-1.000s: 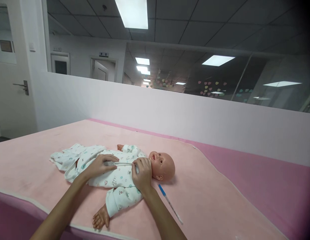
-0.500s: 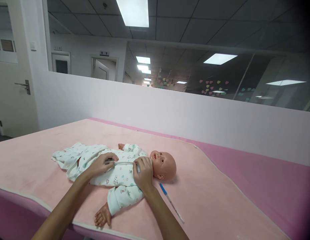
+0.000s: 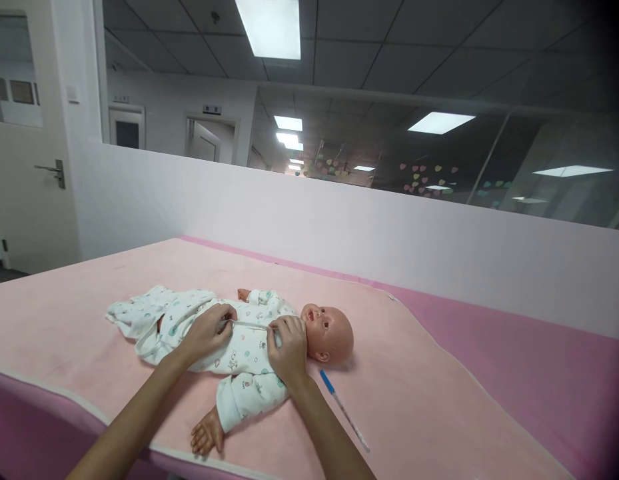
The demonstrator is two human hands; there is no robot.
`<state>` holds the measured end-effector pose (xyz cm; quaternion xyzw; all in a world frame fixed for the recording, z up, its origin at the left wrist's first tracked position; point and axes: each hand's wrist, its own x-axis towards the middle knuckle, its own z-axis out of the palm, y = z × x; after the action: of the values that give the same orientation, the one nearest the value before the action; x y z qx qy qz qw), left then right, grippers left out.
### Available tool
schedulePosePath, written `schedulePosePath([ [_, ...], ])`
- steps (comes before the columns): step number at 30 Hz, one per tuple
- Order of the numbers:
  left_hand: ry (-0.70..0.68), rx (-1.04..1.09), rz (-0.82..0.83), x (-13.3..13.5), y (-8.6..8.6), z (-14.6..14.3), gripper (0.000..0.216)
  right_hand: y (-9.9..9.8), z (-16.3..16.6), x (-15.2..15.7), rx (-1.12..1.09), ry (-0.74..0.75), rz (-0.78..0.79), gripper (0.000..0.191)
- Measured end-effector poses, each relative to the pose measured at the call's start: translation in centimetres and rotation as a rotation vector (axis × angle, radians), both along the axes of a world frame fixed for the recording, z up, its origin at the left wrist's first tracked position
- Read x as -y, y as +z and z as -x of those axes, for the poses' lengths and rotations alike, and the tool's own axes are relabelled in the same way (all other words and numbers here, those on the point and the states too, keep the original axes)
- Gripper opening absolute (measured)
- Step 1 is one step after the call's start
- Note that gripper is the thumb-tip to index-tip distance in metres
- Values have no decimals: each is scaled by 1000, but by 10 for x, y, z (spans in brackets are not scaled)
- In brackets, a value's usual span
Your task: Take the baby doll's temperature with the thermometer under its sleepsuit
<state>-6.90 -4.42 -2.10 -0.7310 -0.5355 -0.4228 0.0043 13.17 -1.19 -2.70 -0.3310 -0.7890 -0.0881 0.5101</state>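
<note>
A baby doll (image 3: pixel 335 337) lies on its back, its head to the right. It wears a white romper (image 3: pixel 246 360) printed with small green and pink figures. At the belly, my left hand (image 3: pixel 209 333) pinches the edge of the romper's front opening. Near the collar, my right hand (image 3: pixel 289 347) is closed on the same edge, its fingertips partly hidden. Between both hands this edge runs in a fairly straight line. One doll arm in its sleeve (image 3: pixel 252 397) stretches toward the near edge of the pad.
Right of my right forearm lies a pen (image 3: pixel 344 408) with a blue cap. A peach pad (image 3: pixel 429 400) covers the pink table surface (image 3: pixel 554 373). Behind it stands a white low wall (image 3: pixel 389 233) with glass above. A door (image 3: pixel 34 193) is at the left.
My left hand has shifted slightly to the right, and its thumb and fingers have closed together on the romper's edge. My right hand stays at the collar. The view has tilted slightly.
</note>
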Motion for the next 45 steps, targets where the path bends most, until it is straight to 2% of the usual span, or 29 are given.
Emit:
schedulePosePath([
  [10, -36, -96, -27, 8, 7, -3, 16, 1, 0, 0, -6, -15, -23, 9],
  [18, -16, -83, -38, 11, 10, -6, 14, 1, 0, -1, -9, -10, -34, 10],
  [31, -26, 1, -42, 3, 2, -2, 15, 0, 1, -1, -14, -15, -26, 10],
  [37, -4, -81, -96, 7, 3, -7, 14, 1, 0, 0, -12, -28, -30, 10],
  [45, 51, -144, -83, 8, 2, -7, 18, 2, 1, 1, -21, -27, -34, 11],
])
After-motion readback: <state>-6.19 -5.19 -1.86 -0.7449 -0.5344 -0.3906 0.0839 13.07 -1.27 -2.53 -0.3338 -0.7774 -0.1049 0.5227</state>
